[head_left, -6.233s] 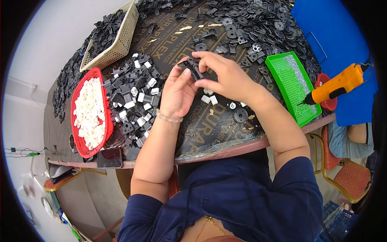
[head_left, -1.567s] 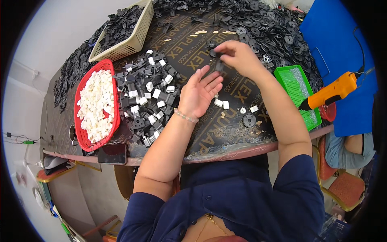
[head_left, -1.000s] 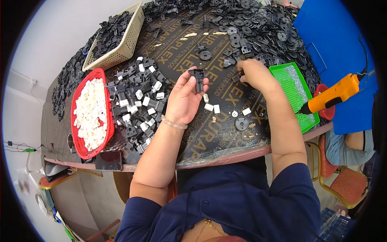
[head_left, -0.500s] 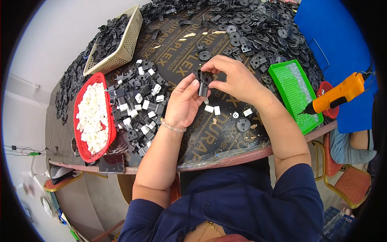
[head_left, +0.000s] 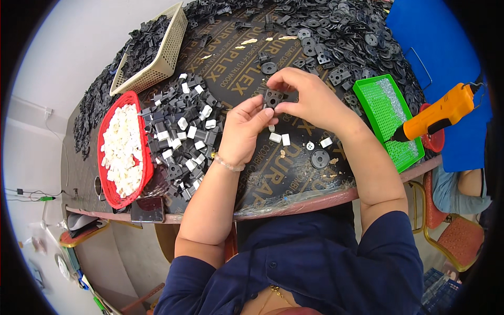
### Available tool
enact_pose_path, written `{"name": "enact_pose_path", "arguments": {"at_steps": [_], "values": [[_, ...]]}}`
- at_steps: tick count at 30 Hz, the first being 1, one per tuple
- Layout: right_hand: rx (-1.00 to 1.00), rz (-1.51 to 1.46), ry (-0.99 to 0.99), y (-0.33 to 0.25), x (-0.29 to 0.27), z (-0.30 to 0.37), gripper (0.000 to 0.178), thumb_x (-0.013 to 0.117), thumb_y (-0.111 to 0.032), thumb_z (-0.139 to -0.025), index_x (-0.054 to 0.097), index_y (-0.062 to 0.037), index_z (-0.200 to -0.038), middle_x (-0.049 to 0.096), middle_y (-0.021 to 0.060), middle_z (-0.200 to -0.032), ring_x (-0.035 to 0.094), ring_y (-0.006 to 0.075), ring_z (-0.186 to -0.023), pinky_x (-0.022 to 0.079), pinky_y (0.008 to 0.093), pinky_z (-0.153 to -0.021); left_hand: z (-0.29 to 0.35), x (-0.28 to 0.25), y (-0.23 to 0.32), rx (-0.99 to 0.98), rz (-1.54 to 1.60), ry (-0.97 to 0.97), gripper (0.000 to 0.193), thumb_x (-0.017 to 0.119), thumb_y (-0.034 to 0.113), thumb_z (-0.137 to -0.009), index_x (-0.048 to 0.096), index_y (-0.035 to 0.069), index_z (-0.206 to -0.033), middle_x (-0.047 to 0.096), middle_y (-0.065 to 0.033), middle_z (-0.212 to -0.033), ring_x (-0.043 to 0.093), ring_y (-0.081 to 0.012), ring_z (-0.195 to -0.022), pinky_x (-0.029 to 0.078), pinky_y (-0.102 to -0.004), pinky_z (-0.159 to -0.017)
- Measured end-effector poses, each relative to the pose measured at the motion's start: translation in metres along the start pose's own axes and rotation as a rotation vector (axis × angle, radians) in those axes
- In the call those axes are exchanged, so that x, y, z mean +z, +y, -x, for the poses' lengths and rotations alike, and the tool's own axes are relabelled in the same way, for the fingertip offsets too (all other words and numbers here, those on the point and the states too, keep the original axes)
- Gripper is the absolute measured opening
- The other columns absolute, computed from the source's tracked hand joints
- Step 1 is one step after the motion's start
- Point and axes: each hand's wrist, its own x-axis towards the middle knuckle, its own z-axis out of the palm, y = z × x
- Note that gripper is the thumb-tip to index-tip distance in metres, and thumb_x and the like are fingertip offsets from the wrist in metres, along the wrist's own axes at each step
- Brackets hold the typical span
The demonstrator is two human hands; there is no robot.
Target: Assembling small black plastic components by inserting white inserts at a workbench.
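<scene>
A small black plastic part (head_left: 272, 98) with round holes in its square face is held above the table. My left hand (head_left: 245, 123) grips it from the lower left, thumb on its near edge. From the right, my right hand (head_left: 307, 97) reaches round it, its thumb at the part's right side and its fingers curled over the far side. Part of the black piece is hidden behind the fingers. Just below lie two white plastic blocks (head_left: 275, 137). A black disc (head_left: 319, 158), a small white round piece (head_left: 310, 146) and another white block (head_left: 326, 142) rest to the right.
Left of my arm is a heap of black parts with white pieces (head_left: 184, 137), beside a red basket (head_left: 146, 173) of white pieces. A beige basket (head_left: 170, 50) stands behind. At right, an orange electric screwdriver (head_left: 438, 113) hangs over a green tray (head_left: 375, 126) of screws. A phone (head_left: 147, 210) lies at the edge.
The black part has been turned between my hands, so its square, holed face now shows instead of its long body. Both hands remain on it.
</scene>
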Motion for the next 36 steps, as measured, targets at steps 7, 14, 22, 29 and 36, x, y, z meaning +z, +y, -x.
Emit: {"name": "enact_pose_path", "arguments": {"at_steps": [7, 14, 22, 29, 36], "values": [[0.326, -0.241, -0.107, 0.016, -0.007, -0.001, 0.029, 0.071, -0.015, -0.09, 0.068, 0.0039, -0.113, 0.071, 0.0077, -0.097, 0.065, 0.012, -0.091, 0.052, 0.0275, -0.083, -0.001, 0.003, -0.003, 0.145, -0.477, 0.06, 0.029, 0.066, 0.007, -0.094, 0.06, -0.006, -0.119, 0.07, -0.006, -0.094, 0.066, -0.0091, -0.084, 0.052, -0.023, -0.073], [0.376, -0.35, -0.103, 0.022, 0.001, -0.002, 0.029, 0.073, -0.023, -0.089, 0.069, 0.0032, -0.101, 0.069, 0.0065, -0.085, 0.061, 0.0117, -0.078, 0.049, 0.0273, -0.071, 0.004, 0.009, 0.006, 0.2, -0.652, 0.101, 0.018, 0.067, 0.01, -0.094, 0.063, -0.005, -0.103, 0.067, -0.0032, -0.081, 0.058, -0.0071, -0.07, 0.049, -0.0238, -0.065], [0.359, 0.388, -0.604, -0.006, 0.014, 0.007, 0.036, 0.081, -0.033, -0.074, 0.068, -0.0017, -0.085, 0.069, 0.0168, -0.079, 0.068, 0.0316, -0.077, 0.051, 0.0383, -0.068, -0.011, -0.015, -0.002, 0.159, 0.124, 0.124, 0.015, 0.069, 0.008, -0.092, 0.064, 0.004, -0.106, 0.069, -0.0037, -0.094, 0.065, -0.0138, -0.087, 0.049, -0.0274, -0.078], [0.22, 0.189, -0.177, 0.017, 0.027, 0.007, 0.022, 0.078, -0.012, -0.071, 0.064, -0.0001, -0.084, 0.069, 0.0141, -0.079, 0.069, 0.0283, -0.077, 0.053, 0.0369, -0.071, -0.008, -0.012, 0.007, 0.101, 0.278, 0.104, 0.038, 0.067, 0.005, -0.09, 0.051, 0.008, -0.125, 0.066, -0.0035, -0.102, 0.064, -0.0176, -0.092, 0.047, -0.0312, -0.078], [0.446, -0.631, 0.016, 0.017, 0.035, -0.003, 0.023, 0.068, -0.002, -0.086, 0.058, -0.0011, -0.107, 0.066, 0.0067, -0.098, 0.068, 0.0152, -0.088, 0.054, 0.0258, -0.076, -0.007, -0.009, 0.006, 0.174, 0.211, 0.194, 0.047, 0.067, 0.001, -0.088, 0.045, 0.007, -0.129, 0.066, -0.0059, -0.104, 0.063, -0.016, -0.091, 0.047, -0.0288, -0.075]]}}
